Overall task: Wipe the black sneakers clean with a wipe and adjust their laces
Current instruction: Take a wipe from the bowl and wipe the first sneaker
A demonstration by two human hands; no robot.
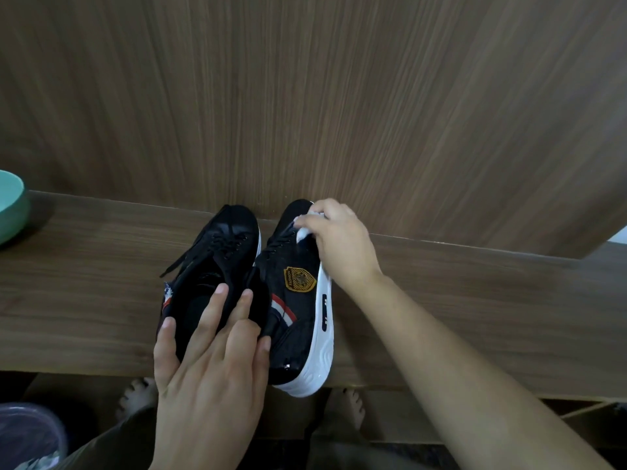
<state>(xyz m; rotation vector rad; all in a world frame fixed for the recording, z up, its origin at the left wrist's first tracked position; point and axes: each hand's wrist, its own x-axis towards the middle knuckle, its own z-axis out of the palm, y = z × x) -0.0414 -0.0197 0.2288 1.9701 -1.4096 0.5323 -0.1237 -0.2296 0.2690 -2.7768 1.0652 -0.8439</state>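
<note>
Two black sneakers with white soles stand side by side on a wooden shelf (441,300), toes toward the wall. My left hand (207,361) rests across the heel openings of both, fingers straight, steadying the left sneaker (217,252) and touching the right one. The right sneaker (295,300) carries a gold badge and red-white stripes and leans on its side. My right hand (339,245) pinches a white wipe (303,230) against that sneaker's toe. Black laces hang loose from the left sneaker.
A teal bowl (10,205) sits at the shelf's far left edge. A wood-grain wall panel (305,96) rises right behind the shoes. Below the shelf are bare feet (342,412) and a bin with a plastic liner (27,435) at the lower left.
</note>
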